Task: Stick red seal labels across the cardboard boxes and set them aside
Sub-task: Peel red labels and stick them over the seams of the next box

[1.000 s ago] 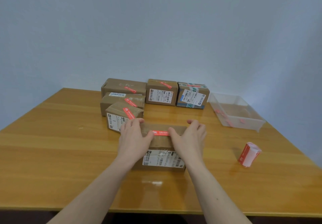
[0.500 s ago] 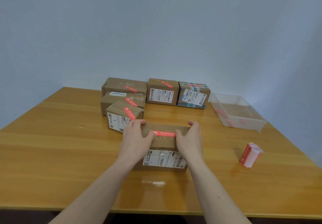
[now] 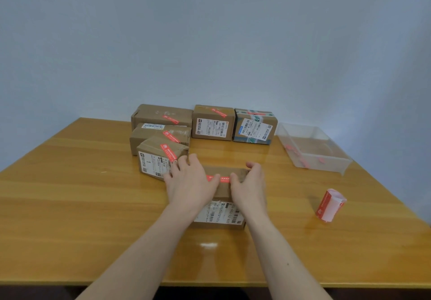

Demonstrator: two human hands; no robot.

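A brown cardboard box [image 3: 223, 191] lies in the middle of the wooden table [image 3: 70, 194], with a white shipping label on its near face. A red seal label [image 3: 221, 178] runs across its top. My left hand [image 3: 189, 183] covers the box's left end and my right hand [image 3: 250, 189] its right end. The fingers of both reach over the far edge, and each thumb rests on one end of the red label. The box's two ends are hidden under my hands.
Several cardboard boxes with red labels stand behind, the nearest [image 3: 161, 156] touching my left fingers, others [image 3: 213, 122] along the wall. A clear plastic tray [image 3: 335, 162] with red scraps sits at the right. A roll of red labels [image 3: 330, 206] stands near the right edge.
My right hand's fingers have drawn in and curled over the box's far right corner. The left hand and the box have stayed about where they were.
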